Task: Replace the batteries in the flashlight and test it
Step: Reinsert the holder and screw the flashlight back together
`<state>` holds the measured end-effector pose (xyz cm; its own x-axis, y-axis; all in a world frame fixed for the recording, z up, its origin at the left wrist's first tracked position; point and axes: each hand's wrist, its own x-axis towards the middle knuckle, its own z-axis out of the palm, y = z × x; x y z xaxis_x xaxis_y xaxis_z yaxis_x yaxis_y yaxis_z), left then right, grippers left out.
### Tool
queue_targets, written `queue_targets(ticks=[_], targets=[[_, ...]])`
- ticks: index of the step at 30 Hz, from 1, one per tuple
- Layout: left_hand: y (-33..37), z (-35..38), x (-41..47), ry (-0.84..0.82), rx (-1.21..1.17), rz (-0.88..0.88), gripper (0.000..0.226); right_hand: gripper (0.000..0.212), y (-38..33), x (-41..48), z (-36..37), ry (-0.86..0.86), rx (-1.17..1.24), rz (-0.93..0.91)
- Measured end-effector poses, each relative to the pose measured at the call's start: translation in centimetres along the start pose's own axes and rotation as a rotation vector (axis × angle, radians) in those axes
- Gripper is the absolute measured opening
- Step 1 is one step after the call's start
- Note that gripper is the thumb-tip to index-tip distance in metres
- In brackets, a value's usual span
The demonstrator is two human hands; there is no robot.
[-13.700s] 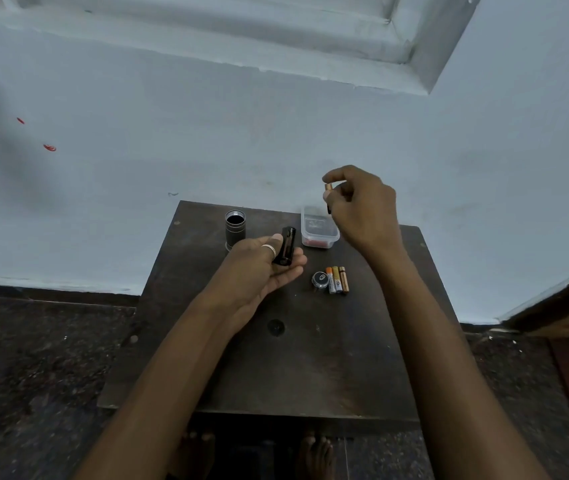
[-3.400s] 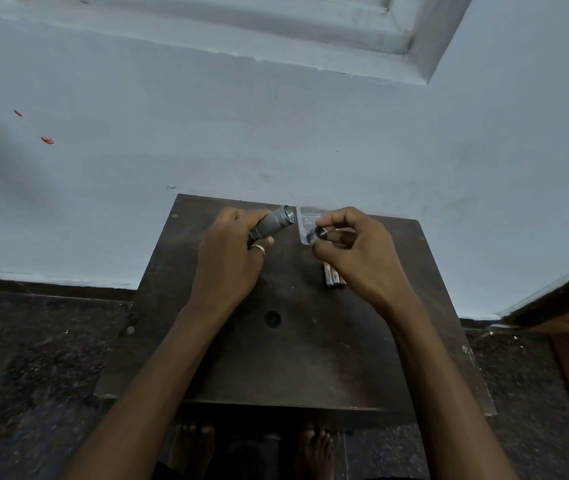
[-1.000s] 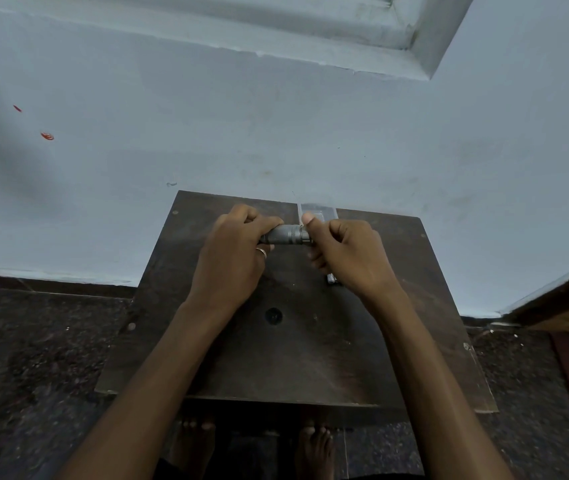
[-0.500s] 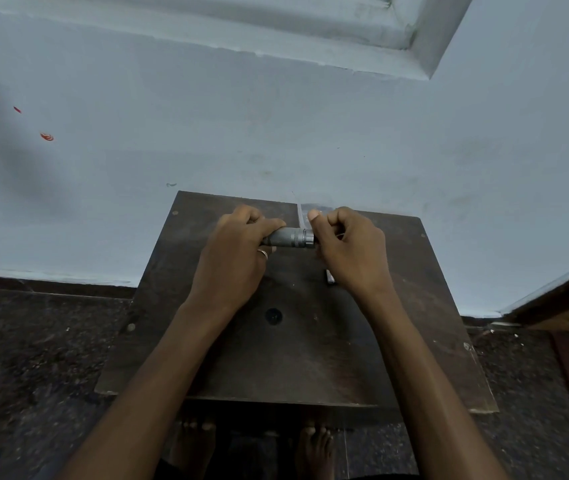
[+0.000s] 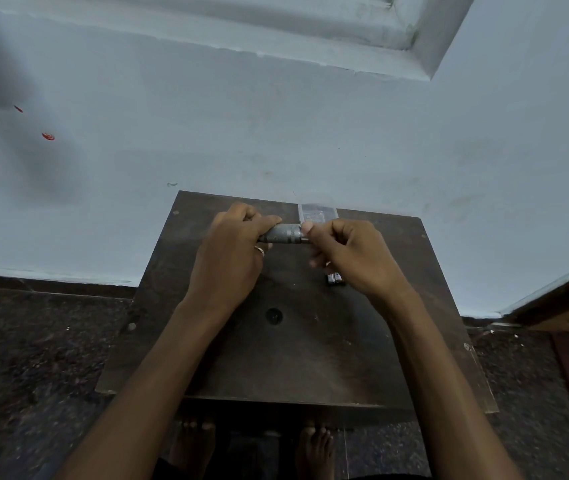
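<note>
Red marks (image 5: 47,136): two small spots are seen on the pale blue wall, well to the left of the flashlight and higher in the view.
Desk (image 5: 162,289): a dark, worn wooden top is seen under the flashlight, with a round hole (image 5: 273,315) on the near side of it.
Left hand (image 5: 231,251): it is closed round the left part of the flashlight, with the fingers wrapped over the top; that end is hidden by them.
Ring (image 5: 260,251): a pale band is worn on a finger of the left hand, just below the flashlight.
Flashlight (image 5: 285,233): a short grey metal barrel with a knurled surface and a smoother band toward its right end; it is held level above the desk, between the two hands.
Container (image 5: 317,212): a small clear plastic box is set on the desk just behind the flashlight's right end.
Batteries (image 5: 335,279): the ends of a few small cells lie on the desk, to the near right of the flashlight, mostly covered by the right hand.
Right hand (image 5: 352,258): the flashlight's right end is gripped, with the thumb laid on top and the fingers curled beneath; what is held at the tip cannot be told.
</note>
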<state>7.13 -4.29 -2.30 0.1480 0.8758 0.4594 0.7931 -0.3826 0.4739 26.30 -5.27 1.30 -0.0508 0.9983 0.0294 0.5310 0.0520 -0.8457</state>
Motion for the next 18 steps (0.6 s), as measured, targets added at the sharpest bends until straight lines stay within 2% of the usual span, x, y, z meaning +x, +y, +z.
queue_targets(ticks=[2,7,9,12,15,18], targets=[[0.1,-0.1,0.0,-0.004,0.004,0.005,0.055,0.058,-0.4,-0.2,0.3,0.021,-0.031,0.028],[0.3,-0.2,0.0,-0.003,-0.001,0.005,0.055,0.066,-0.6,-0.1,0.5,0.058,-0.029,0.073],[0.5,-0.3,0.0,-0.004,0.007,0.003,0.053,0.059,-0.3,0.0,0.2,0.054,-0.003,0.069],[0.5,-0.4,-0.1,-0.007,0.019,0.004,0.053,0.023,0.2,0.1,-0.3,-0.034,0.156,0.041],[0.4,-0.5,-0.1,-0.007,0.022,0.009,0.053,0.03,0.8,0.4,-0.3,-0.069,0.164,0.007],[0.4,-0.4,-0.1,-0.012,0.028,0.012,0.054,0.018,0.8,0.5,0.0,-0.064,0.137,0.012]])
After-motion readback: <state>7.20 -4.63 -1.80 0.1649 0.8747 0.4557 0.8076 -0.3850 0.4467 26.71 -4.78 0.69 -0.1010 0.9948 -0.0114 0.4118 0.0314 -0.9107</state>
